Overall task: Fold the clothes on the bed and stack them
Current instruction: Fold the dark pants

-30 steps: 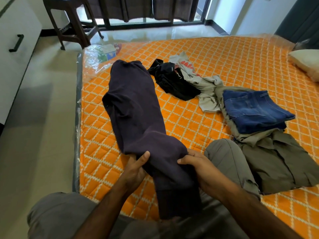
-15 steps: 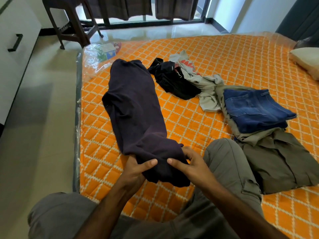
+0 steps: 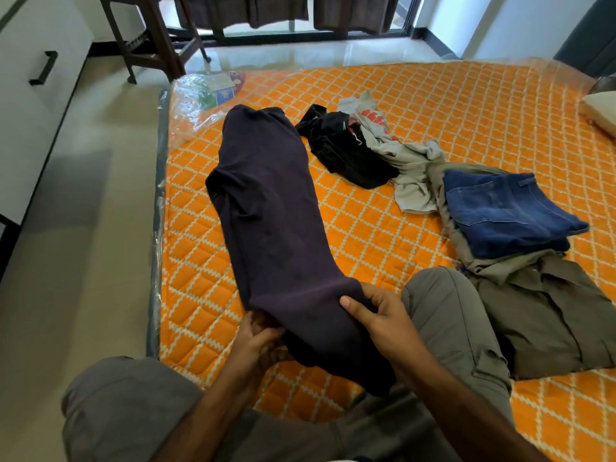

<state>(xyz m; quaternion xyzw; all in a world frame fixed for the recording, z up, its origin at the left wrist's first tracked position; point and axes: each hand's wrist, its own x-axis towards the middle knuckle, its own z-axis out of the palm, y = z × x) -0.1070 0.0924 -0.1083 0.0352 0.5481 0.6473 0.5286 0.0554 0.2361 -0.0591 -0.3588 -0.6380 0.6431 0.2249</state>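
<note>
Head view: both hands' fingers (image 3: 358,303) grip dark garment (image 3: 276,228) near end.

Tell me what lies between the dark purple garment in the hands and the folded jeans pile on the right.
Both hands, left hand and right hand, grip the dark purple garment. Between it and the folded jeans lies bare orange mattress; nearer the person, their own bent knee sits in that path. The black garment lies farther off.
</note>
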